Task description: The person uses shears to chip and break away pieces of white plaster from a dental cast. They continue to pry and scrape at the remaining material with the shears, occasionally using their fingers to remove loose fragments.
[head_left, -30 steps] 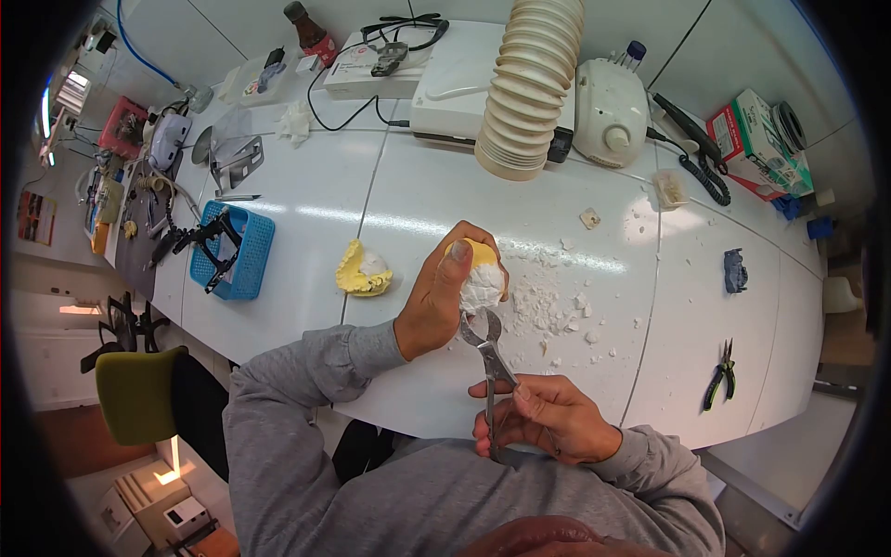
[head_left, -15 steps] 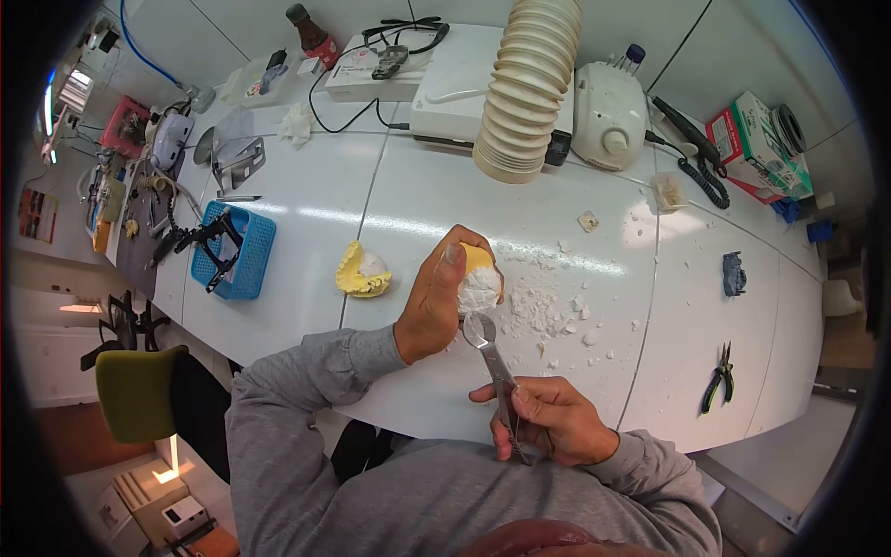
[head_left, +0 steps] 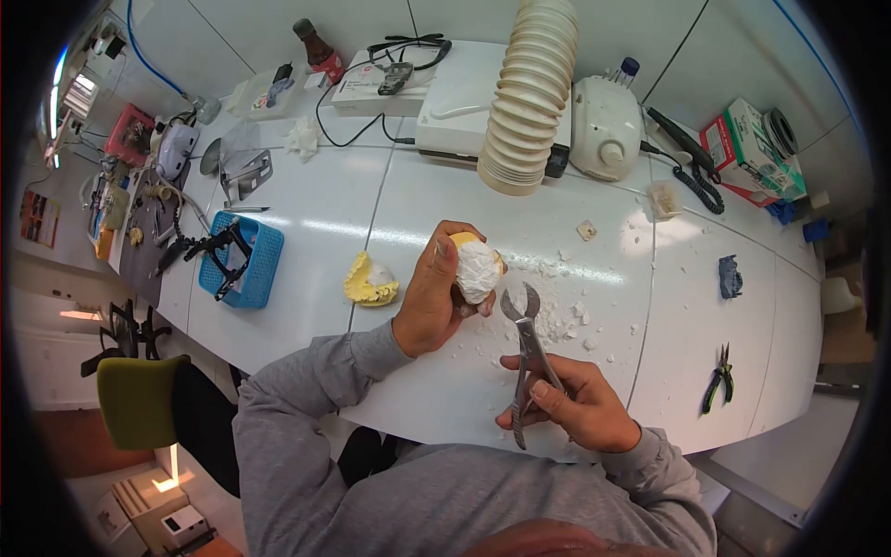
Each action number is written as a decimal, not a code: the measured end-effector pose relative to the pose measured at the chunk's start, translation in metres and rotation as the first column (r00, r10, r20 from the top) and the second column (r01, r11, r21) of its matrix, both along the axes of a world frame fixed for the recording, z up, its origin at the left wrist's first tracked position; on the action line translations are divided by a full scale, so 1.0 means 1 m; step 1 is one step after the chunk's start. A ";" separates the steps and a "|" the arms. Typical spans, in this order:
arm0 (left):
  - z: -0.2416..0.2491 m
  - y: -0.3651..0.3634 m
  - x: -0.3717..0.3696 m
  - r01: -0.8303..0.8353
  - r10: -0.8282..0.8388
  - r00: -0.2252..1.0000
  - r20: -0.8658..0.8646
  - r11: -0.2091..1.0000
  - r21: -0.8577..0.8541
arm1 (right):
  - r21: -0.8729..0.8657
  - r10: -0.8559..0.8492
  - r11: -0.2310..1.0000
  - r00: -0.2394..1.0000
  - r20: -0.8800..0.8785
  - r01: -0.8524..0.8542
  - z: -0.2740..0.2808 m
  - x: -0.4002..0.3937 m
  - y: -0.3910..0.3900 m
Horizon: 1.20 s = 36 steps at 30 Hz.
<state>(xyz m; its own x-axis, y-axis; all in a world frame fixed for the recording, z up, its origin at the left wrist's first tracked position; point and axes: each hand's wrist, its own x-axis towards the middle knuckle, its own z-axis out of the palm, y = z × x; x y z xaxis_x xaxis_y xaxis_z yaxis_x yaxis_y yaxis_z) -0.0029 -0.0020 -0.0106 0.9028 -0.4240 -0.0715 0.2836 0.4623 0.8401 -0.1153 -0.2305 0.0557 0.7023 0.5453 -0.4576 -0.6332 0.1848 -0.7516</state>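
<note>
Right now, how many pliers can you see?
2. The silver pliers are in the right hand, and the black-and-green pliers lie on the white table, over on the right. The far-left clutter might hide more.

White segmented worktable [head_left: 436, 209] strewn with plaster crumbs [head_left: 566, 320].
Seen from its middle, a blue plastic basket [head_left: 270, 265] stands at nine o'clock, with a yellow-and-white molded piece [head_left: 369, 283] closer in; shiny metal tools [head_left: 249, 174] lie at ten, a brown bottle [head_left: 318, 51] stands near eleven, a white boxy appliance [head_left: 455, 125] sits at twelve, a white control unit [head_left: 599, 130] between one and two, a blue-gray lump [head_left: 729, 277] at three, and needle-nose pliers [head_left: 717, 381] at four.
</note>
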 end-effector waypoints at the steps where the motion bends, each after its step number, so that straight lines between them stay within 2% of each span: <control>1: 0.001 0.000 -0.001 -0.005 0.005 1.000 -0.006 1.000 0.012 | 0.022 -0.016 1.000 1.000 -0.010 0.016 0.000 0.000 0.001; 4: -0.001 0.000 0.001 0.016 -0.016 1.000 -0.010 1.000 0.007 | 0.120 0.100 0.989 0.990 -0.099 -0.088 0.003 0.004 -0.002; 7: -0.004 0.004 0.002 0.044 -0.044 0.999 0.003 0.999 0.003 | 0.175 0.142 0.978 0.978 -0.153 -0.115 -0.004 0.003 -0.001; 13: 0.004 -0.002 0.000 0.034 -0.033 0.999 -0.015 0.998 0.050 | 0.264 0.134 0.961 0.972 -0.192 -0.081 -0.006 0.004 0.001; 23: -0.002 0.000 0.000 0.032 -0.032 0.999 -0.007 0.996 0.078 | 0.258 0.121 0.964 0.972 -0.203 -0.066 -0.009 0.005 0.001; 25: -0.006 0.000 0.000 0.024 -0.024 1.000 0.004 0.999 0.040 | 0.245 0.129 0.966 0.971 -0.200 -0.078 -0.008 0.005 0.000; 32: 0.003 0.001 0.000 0.039 -0.039 0.999 -0.033 0.999 0.007 | 0.335 0.147 0.941 0.947 -0.286 -0.045 -0.011 0.005 -0.003; 36: -0.001 0.001 0.002 0.033 -0.033 0.999 0.014 0.998 0.044 | 0.333 0.158 0.942 0.936 -0.316 -0.047 -0.009 0.005 -0.003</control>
<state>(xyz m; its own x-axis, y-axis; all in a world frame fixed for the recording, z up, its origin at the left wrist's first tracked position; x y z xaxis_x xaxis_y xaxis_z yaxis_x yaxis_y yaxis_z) -0.0011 -0.0008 -0.0117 0.8894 -0.4504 -0.0779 0.2859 0.4152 0.8636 -0.1101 -0.2331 0.0466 0.4715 0.7605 -0.4465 -0.8641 0.2971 -0.4064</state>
